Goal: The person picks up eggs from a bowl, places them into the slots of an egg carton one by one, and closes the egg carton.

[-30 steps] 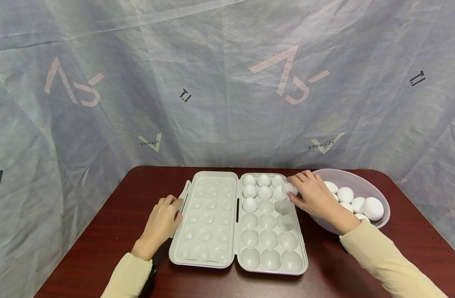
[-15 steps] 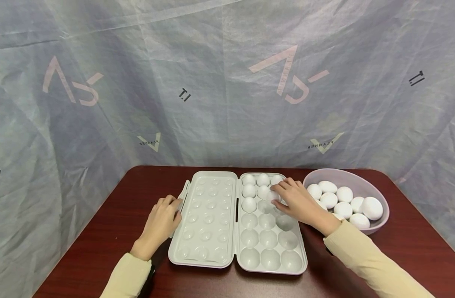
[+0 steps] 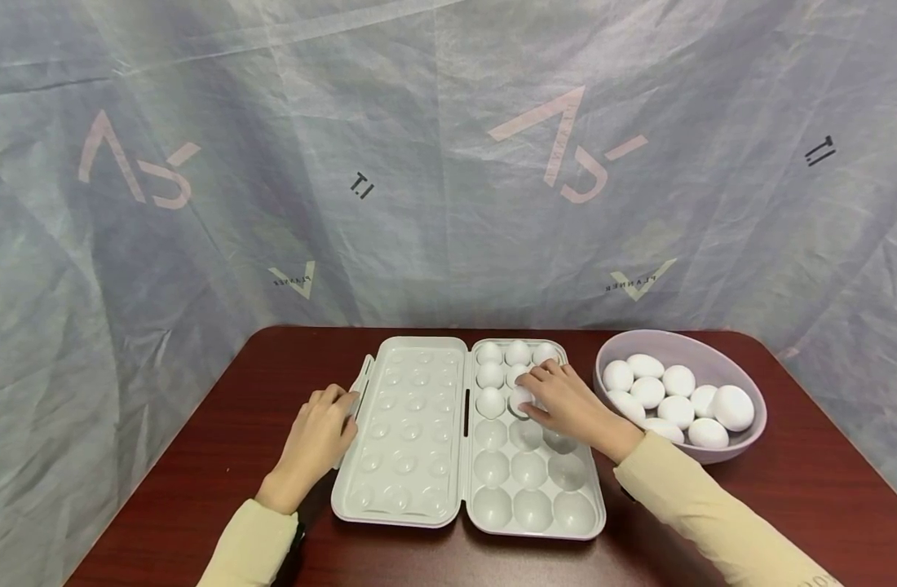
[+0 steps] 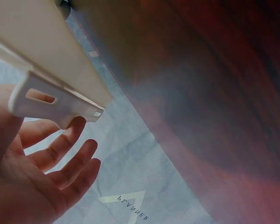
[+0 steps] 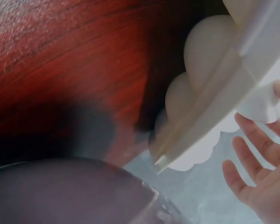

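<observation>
In the head view my right hand [image 3: 568, 408] pinches a white egg [image 3: 520, 399] at the middle cup of the third row of an open egg carton [image 3: 591, 522]. The right wrist view shows that egg [image 5: 261, 105] at the carton's rim, thumb and fingertips against it. Several white eggs [image 3: 490, 376] sit in the far rows, partly hidden behind the hand. My left hand [image 3: 315, 444] is at the outer edge of the carton's lid [image 3: 397, 514]. Its thumb and index finger hold the slotted latch flap [image 4: 60, 102]; the other fingers are loosely bent.
A pale purple bowl [image 3: 757, 399] with several white eggs [image 3: 679, 381] stands right of the carton, close to my right forearm. All stand on a dark red wooden table [image 3: 258, 391]. A grey printed sheet [image 3: 419, 204] hangs behind the table's far edge.
My right hand has moved left from beside the bowl, carrying the egg over the carton and down to the third row's middle cup. My left hand stays at the latch flap.
</observation>
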`<action>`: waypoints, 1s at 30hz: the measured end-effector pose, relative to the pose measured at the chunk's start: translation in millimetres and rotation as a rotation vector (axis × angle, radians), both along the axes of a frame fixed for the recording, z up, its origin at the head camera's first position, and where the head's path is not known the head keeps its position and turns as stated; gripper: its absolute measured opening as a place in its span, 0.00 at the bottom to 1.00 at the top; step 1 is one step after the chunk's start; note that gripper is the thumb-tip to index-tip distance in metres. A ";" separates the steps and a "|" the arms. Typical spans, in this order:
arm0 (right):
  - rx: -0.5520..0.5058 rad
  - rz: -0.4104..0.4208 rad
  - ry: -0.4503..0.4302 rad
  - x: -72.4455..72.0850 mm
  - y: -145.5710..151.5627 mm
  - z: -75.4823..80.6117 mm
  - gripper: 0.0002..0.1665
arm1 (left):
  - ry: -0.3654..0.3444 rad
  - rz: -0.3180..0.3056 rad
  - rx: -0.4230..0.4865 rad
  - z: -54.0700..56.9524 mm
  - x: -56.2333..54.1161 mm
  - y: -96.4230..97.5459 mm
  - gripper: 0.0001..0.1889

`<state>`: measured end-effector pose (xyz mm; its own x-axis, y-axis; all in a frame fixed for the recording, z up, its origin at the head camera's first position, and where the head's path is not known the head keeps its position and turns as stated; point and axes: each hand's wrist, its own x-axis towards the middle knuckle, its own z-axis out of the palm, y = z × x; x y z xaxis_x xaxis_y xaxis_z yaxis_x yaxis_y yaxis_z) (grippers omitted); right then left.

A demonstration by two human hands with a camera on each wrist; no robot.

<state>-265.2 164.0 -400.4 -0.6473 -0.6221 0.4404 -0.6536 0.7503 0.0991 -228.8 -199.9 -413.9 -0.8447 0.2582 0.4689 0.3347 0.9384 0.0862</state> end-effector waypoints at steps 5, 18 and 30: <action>-0.002 -0.014 -0.017 -1.9 -1.2 -4.4 0.17 | -0.003 0.002 0.004 -0.4 -0.3 -0.5 0.18; -0.003 -0.023 -0.047 -4.8 -1.8 -14.2 0.17 | -0.005 0.004 0.004 -1.5 -0.8 0.4 0.17; -0.003 -0.031 -0.053 -2.6 -1.9 -13.2 0.18 | 0.012 -0.002 0.002 -1.5 -0.7 0.0 0.17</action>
